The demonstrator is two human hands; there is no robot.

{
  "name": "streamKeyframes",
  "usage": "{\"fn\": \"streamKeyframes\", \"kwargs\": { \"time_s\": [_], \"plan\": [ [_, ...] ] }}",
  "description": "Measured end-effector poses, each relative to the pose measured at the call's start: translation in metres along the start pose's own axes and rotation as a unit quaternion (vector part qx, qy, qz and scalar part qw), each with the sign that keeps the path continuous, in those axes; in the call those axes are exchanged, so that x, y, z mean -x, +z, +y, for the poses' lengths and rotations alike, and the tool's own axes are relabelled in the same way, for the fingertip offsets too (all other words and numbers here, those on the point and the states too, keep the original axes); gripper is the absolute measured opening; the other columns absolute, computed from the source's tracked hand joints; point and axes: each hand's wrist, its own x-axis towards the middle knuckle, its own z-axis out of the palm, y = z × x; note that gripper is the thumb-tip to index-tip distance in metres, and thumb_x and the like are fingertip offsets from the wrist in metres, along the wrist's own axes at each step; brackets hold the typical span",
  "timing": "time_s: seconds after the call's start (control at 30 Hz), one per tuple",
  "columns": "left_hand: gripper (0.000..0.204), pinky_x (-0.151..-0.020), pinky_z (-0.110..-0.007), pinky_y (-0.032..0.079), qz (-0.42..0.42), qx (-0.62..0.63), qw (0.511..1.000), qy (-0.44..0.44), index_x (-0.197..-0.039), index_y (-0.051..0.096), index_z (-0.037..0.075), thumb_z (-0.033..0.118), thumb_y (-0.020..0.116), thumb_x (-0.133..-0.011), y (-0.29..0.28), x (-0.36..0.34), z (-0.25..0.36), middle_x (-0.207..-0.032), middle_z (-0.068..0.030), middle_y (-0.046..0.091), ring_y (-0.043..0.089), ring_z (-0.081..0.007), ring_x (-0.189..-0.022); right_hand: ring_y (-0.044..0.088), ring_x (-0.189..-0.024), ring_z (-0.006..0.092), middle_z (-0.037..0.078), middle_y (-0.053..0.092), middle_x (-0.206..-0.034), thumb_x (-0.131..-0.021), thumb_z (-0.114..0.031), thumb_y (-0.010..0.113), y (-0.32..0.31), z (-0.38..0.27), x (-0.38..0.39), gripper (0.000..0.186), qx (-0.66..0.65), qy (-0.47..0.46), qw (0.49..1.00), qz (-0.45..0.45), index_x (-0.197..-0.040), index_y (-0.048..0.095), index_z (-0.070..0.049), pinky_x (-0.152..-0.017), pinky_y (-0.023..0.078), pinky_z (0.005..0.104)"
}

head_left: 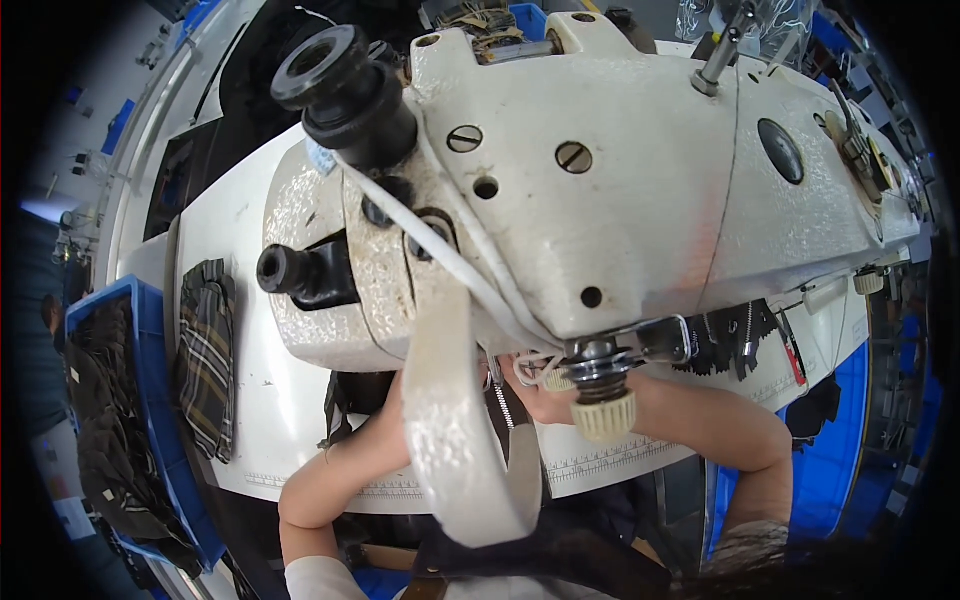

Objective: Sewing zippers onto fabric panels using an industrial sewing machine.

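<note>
A white sewing machine fills the middle of the view and covers much of both hands. My left hand reaches under the machine head, beside dark fabric; its fingers are hidden. Between the curved white lever and the cream tension knob, part of my right hand shows close to a metal-toothed zipper. Its fingertips disappear behind the machine, so its grip is not visible. White cord runs down the machine's front.
Folded plaid fabric lies on the white table at left, beside a blue crate of dark cloth pieces. More zippers and a red-handled tool lie at right. A ruler strip follows the table's near edge.
</note>
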Motion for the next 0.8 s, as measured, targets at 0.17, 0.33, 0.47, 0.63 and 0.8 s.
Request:
{"fn": "streamKeyframes", "kwargs": {
  "time_s": [0.17, 0.33, 0.47, 0.63, 0.8],
  "plan": [
    [0.03, -0.055, -0.038, 0.043, -0.007, -0.053, 0.997, 0.048, -0.086, 0.06, 0.007, 0.03, 0.074, -0.073, 0.0, -0.006, -0.001, -0.07, -0.0084, 0.056, 0.055, -0.0254, -0.059, 0.054, -0.067, 0.0186, 0.0, 0.053, -0.058, -0.047, -0.023, 0.058, 0.0, -0.012, -0.001, 0.015, -0.028, 0.071, 0.997, -0.006, -0.05, 0.051, -0.01, -0.059, 0.045, 0.0299],
    [0.021, -0.056, -0.04, 0.045, -0.028, -0.016, 0.993, 0.115, -0.089, 0.06, 0.002, 0.015, 0.071, -0.077, -0.001, -0.008, -0.005, -0.071, -0.0118, 0.058, 0.056, -0.0284, -0.061, 0.057, -0.065, 0.0194, 0.001, 0.055, -0.061, -0.054, -0.019, 0.062, -0.024, -0.003, -0.012, 0.013, -0.05, 0.085, 0.995, -0.03, -0.056, 0.054, -0.009, -0.057, 0.047, 0.0296],
    [0.014, -0.062, -0.043, 0.048, -0.107, -0.019, 0.993, 0.048, -0.093, 0.057, -0.004, 0.003, 0.062, -0.081, -0.015, -0.023, 0.03, -0.073, -0.0159, 0.057, 0.058, -0.0319, -0.066, 0.062, -0.071, 0.0216, 0.007, 0.061, -0.071, -0.06, -0.016, 0.062, -0.011, 0.003, -0.001, 0.018, -0.085, 0.051, 0.994, -0.045, -0.072, 0.06, -0.002, -0.06, 0.051, 0.0303],
    [0.027, -0.087, -0.04, 0.049, -0.098, -0.493, 0.855, 0.131, -0.091, 0.061, -0.012, 0.002, 0.055, -0.069, -0.015, 0.036, 0.077, -0.083, -0.0198, 0.062, 0.063, -0.0269, -0.078, 0.061, -0.074, 0.0206, 0.019, 0.065, -0.093, -0.068, -0.015, 0.059, -0.036, -0.001, -0.007, 0.033, -0.137, 0.043, 0.989, -0.044, -0.093, 0.064, 0.005, -0.059, 0.049, 0.0276],
    [0.037, -0.092, -0.043, 0.048, -0.159, -0.302, 0.936, 0.082, -0.1, 0.058, -0.016, 0.0, 0.056, -0.067, -0.033, 0.07, 0.081, -0.108, -0.0306, 0.058, 0.061, -0.0356, -0.101, 0.057, -0.075, 0.0165, 0.011, 0.064, -0.087, -0.07, -0.015, 0.059, -0.061, -0.001, -0.01, 0.03, -0.104, 0.029, 0.993, -0.046, -0.093, 0.065, 0.003, -0.058, 0.043, 0.025]
  ]
}}
